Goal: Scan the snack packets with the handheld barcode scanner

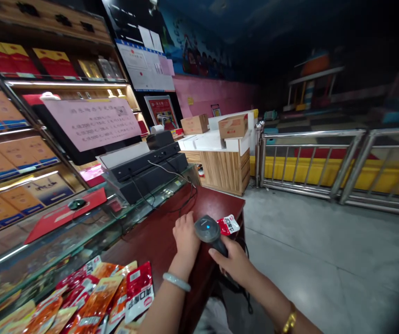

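My right hand (pixel 237 262) is wrapped round the handle of a dark barcode scanner (pixel 207 227); a blue light glows on the scanner's top. Just left of the scanner head, my left hand (pixel 186 235) rests on the dark red tabletop (pixel 151 234), fingers forward and slightly bent. Its thumb side is partly hidden, and nothing shows in it. Beyond the scanner, a small red and white snack packet (pixel 229 225) lies at the table's right edge. Shiny snack packets (pixel 93 304) are heaped at the lower left, with a red and white packet (pixel 140 290) at the heap's right side.
A glass counter (pixel 56 264) runs along the left, bearing a cash-register terminal (pixel 147 169), loose black cables (pixel 189 192) and a mouse (pixel 77 204). Boxed goods fill the shelves (pixel 60 83). Cartons (pixel 233 126) stand on a wooden counter ahead; metal railings (pixel 311 162) stand right.
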Available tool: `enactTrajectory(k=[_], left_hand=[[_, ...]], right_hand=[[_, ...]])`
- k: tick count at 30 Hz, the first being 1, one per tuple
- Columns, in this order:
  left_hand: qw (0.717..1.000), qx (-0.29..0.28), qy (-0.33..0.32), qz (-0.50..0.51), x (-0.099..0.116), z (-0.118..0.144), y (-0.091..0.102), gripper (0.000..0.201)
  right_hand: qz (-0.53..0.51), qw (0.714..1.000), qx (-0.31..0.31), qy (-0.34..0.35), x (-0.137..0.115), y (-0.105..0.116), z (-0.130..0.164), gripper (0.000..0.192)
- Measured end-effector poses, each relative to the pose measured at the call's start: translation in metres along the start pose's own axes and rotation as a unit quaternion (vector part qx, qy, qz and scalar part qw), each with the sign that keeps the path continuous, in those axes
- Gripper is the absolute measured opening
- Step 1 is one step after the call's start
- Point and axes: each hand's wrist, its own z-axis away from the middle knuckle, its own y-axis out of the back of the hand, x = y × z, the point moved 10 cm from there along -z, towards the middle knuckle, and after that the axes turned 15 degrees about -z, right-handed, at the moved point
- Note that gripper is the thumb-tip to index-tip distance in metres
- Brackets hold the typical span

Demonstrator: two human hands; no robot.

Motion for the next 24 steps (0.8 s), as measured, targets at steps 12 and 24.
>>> enactTrajectory(k=[12,24], left_hand=[[0.977,-0.174,-0.078,0.097,0.092,-0.032,-0.039,0.016],[0.695,-0.043,0.280,0.661,-0.077,0.047,-0.029,0.026]], right_hand=[[0.003,0.996,0.075,-0.036,0.007,0.063,0.035,0.040],[0.024,0.999,0.004,-0.031,-0.010,0.020,0.053,0.040]])
